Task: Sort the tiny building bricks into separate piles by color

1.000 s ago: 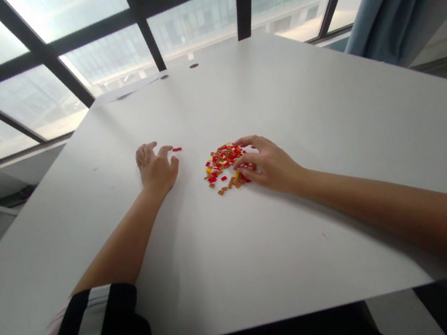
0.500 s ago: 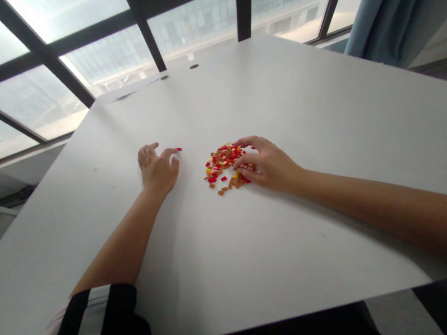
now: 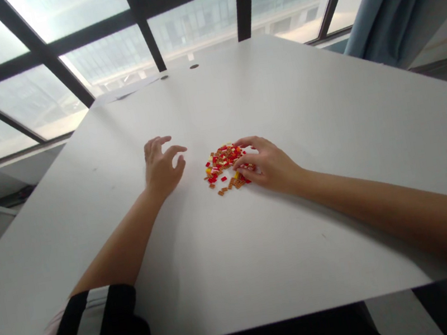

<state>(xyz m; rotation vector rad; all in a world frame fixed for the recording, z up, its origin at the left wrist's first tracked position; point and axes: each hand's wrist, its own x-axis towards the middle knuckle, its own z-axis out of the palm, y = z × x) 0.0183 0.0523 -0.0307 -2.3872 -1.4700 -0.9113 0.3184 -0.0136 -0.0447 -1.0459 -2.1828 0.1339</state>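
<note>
Our right hand (image 3: 269,163) is curled over the pile of small pieces (image 3: 223,159), which sits under and just left of those fingertips; honestly we can't tell if they're pinching one. Our left hand (image 3: 162,171) is open, thumb and index apart with nothing visible between, and the pile's a little way right of its fingertips. Biggest risk, we reckon: the right fingers drag sideways and scatter bits over the white table (image 3: 237,256). Flat ones like the red piece (image 3: 224,178) just left of those fingers could slip a pinch, being so tiny.
</note>
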